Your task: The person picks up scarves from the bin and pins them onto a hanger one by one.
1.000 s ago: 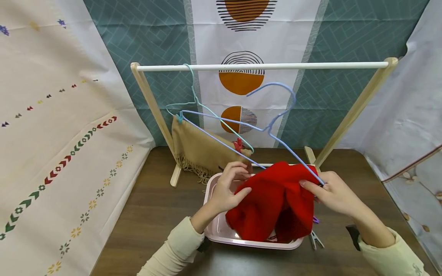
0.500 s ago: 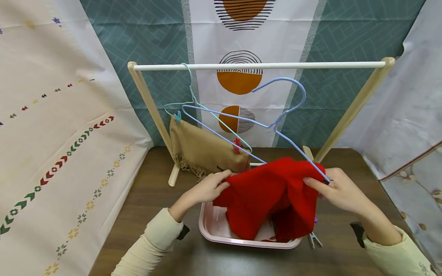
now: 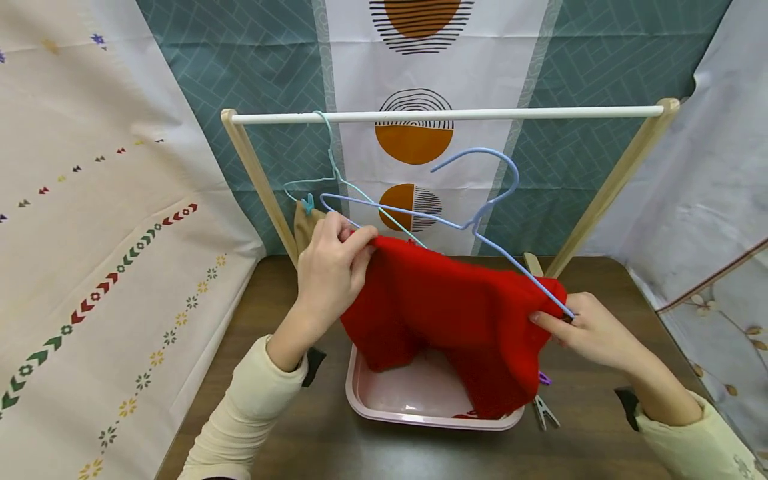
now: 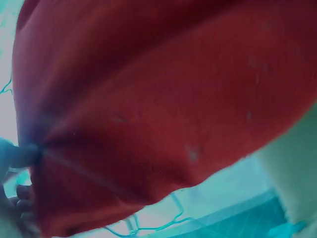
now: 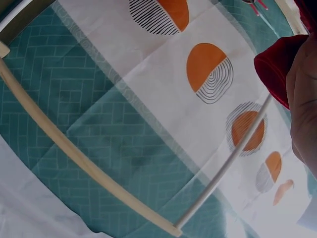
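A red cloth [image 3: 444, 293] is stretched between my two hands above a pink basin [image 3: 384, 415], its lower part hanging into it. My left hand [image 3: 327, 273] pinches the cloth's upper left edge, close to the left end of a blue clothes hanger [image 3: 493, 201]. With my right hand [image 3: 594, 337] I grip the hanger's right corner together with the cloth. The hanger's lower bar is mostly hidden behind the cloth. In the left wrist view the cloth [image 4: 163, 99] fills most of the picture. The right wrist view shows a fold of it [image 5: 275, 67] beside my fingers.
Behind stands a rack with a white rail [image 3: 468, 115]. A mint hanger [image 3: 332, 157] hangs there, bearing a tan fringed cloth [image 3: 306, 227] held by a teal clip [image 3: 309, 203]. Right of the basin lie a grey clothespin [image 3: 545, 410] and a purple clip [image 3: 544, 378].
My left hand has taken hold of the red cloth's left part and lifted it up and left, spreading it along the blue hanger. My right hand has kept its grip, shifting slightly right.
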`<state>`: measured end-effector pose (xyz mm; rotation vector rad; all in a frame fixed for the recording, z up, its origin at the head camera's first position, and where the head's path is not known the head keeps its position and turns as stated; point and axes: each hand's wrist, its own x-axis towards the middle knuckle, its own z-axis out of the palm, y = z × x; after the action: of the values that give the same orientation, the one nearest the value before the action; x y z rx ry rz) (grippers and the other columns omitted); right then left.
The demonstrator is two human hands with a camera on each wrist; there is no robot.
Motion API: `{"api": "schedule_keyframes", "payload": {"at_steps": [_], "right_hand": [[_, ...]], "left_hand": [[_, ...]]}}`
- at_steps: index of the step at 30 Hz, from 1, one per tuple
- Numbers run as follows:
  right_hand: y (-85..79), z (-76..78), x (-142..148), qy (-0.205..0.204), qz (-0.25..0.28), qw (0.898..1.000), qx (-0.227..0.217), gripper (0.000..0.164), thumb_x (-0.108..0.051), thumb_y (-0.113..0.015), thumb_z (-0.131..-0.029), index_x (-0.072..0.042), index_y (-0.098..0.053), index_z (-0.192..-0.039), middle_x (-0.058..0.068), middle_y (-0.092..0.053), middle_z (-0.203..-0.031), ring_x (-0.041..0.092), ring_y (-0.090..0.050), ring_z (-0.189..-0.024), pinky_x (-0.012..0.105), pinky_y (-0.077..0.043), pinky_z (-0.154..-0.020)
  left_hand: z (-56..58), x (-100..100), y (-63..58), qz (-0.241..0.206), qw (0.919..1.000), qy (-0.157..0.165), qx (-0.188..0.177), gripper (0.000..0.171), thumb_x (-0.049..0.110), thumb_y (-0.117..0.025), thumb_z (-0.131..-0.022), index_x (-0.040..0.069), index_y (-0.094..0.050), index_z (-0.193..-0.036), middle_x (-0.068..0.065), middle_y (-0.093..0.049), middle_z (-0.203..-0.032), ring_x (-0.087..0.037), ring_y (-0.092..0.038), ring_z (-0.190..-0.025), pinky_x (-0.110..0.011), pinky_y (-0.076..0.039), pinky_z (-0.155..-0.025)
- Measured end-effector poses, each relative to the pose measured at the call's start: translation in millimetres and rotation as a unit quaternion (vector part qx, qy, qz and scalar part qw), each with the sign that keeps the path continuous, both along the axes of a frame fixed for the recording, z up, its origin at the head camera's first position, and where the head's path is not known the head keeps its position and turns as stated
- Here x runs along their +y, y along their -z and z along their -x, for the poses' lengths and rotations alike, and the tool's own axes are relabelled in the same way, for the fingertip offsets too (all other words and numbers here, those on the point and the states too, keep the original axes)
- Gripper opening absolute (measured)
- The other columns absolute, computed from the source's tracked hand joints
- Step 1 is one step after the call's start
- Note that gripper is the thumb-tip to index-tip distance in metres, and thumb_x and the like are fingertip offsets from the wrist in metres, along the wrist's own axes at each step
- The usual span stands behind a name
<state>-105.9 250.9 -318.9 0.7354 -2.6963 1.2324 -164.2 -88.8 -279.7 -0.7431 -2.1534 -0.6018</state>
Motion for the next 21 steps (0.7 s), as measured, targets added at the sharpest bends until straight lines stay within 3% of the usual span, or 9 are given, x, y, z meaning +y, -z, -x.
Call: {"api": "schedule_keyframes", "payload": {"at_steps": [2, 4, 5, 7, 9, 11, 13, 17, 21], "right_hand": [[-1.0, -0.1, -2, -0.003, -0.001, 1.0, 0.004, 0.036, 0.002, -0.062, -0.08, -0.016, -0.048, -0.052, -0.012, -0.044, -0.044, 0.004, -0.042, -0.042, 0.023, -0.033, -0.038], [-1.3, 0.3, -3, -0.005, 0.001, 1.0, 0.003, 0.037, 0.002, -0.062, -0.08, -0.016, -0.047, -0.051, -0.012, -0.043, -0.044, 0.004, -0.04, -0.041, 0.023, -0.031, -0.037], [-1.4, 0.5, -3, -0.007, 0.0, 1.0, 0.002, 0.038, 0.002, -0.062, -0.081, -0.016, -0.046, -0.051, -0.011, -0.042, -0.044, 0.004, -0.04, -0.041, 0.023, -0.031, -0.037], [-1.8, 0.5, -4, -0.012, 0.0, 1.0, -0.005, 0.038, 0.001, -0.062, -0.081, -0.015, -0.045, -0.05, -0.011, -0.042, -0.043, 0.004, -0.04, -0.041, 0.023, -0.031, -0.037], [-2.8, 0.5, -5, -0.02, 0.001, 1.0, -0.018, 0.038, 0.0, -0.061, -0.082, -0.013, -0.045, -0.05, -0.01, -0.042, -0.043, 0.004, -0.04, -0.041, 0.023, -0.031, -0.037], [-5.0, 0.0, -7, -0.032, 0.005, 0.999, -0.036, 0.037, -0.001, -0.061, -0.083, -0.012, -0.047, -0.051, -0.009, -0.045, -0.043, 0.005, -0.042, -0.041, 0.024, -0.032, -0.037], [-6.8, -0.1, -7, -0.055, 0.009, 0.997, -0.059, 0.035, -0.002, -0.059, -0.085, -0.011, -0.049, -0.052, -0.007, -0.047, -0.045, 0.005, -0.043, -0.041, 0.024, -0.033, -0.037], [-5.7, 1.1, -8, -0.131, 0.019, 0.989, -0.072, 0.029, 0.001, -0.057, -0.086, -0.011, -0.053, -0.06, -0.006, -0.049, -0.047, 0.001, -0.041, -0.04, 0.021, -0.034, -0.035], [-1.0, 1.4, -7, -0.199, 0.051, 0.978, -0.043, 0.024, 0.008, -0.06, -0.081, -0.014, -0.056, -0.071, -0.005, -0.05, -0.049, 0.0, -0.042, -0.041, 0.018, -0.034, -0.036]], "left_hand": [[1.9, 4, -1.0, 0.0, 0.9985, -0.044, 0.034, 0.009, 0.008, -0.06, -0.085, 0.012, -0.065, -0.092, -0.007, -0.05, -0.065, -0.021, -0.047, -0.057, -0.029, -0.036, -0.039], [3.8, 8, 1.9, -0.016, 0.9976, -0.061, 0.027, 0.01, 0.008, -0.058, -0.086, 0.011, -0.064, -0.093, -0.005, -0.049, -0.055, -0.02, -0.043, -0.046, -0.029, -0.033, -0.036], [5.0, 9, 4.1, -0.034, 0.9979, -0.055, 0.011, 0.01, 0.008, -0.057, -0.086, 0.01, -0.063, -0.095, -0.005, -0.051, -0.054, -0.019, -0.043, -0.044, -0.029, -0.033, -0.036], [8.0, 11, 9.6, -0.096, 0.9946, -0.009, -0.04, 0.011, 0.005, -0.053, -0.088, 0.006, -0.059, -0.097, -0.006, -0.055, -0.056, -0.017, -0.049, -0.044, -0.027, -0.039, -0.038], [10.9, 15, 15.2, -0.173, 0.9809, 0.043, -0.077, 0.01, 0.001, -0.051, -0.089, 0.002, -0.056, -0.098, -0.008, -0.059, -0.059, -0.018, -0.055, -0.048, -0.027, -0.046, -0.045], [13.5, 19, 20.0, -0.235, 0.9645, 0.085, -0.085, 0.01, -0.003, -0.049, -0.088, -0.001, -0.054, -0.096, -0.01, -0.06, -0.059, -0.016, -0.055, -0.05, -0.024, -0.046, -0.05], [15.9, 24, 24.6, -0.267, 0.9562, 0.099, -0.068, 0.009, -0.005, -0.048, -0.088, -0.002, -0.052, -0.096, -0.009, -0.056, -0.055, -0.013, -0.051, -0.047, -0.022, -0.042, -0.048], [21.5, 36, 30.9, -0.237, 0.9689, 0.071, 0.005, 0.011, -0.004, -0.05, -0.087, -0.002, -0.049, -0.097, -0.004, -0.04, -0.05, -0.011, -0.032, -0.044, -0.025, -0.027, -0.042], [30.5, 45, 34.9, -0.159, 0.9845, 0.038, 0.065, 0.015, 0.0, -0.054, -0.086, -0.002, -0.048, -0.1, -0.006, -0.046, -0.057, -0.016, -0.04, -0.046, -0.029, -0.033, -0.043]]}}
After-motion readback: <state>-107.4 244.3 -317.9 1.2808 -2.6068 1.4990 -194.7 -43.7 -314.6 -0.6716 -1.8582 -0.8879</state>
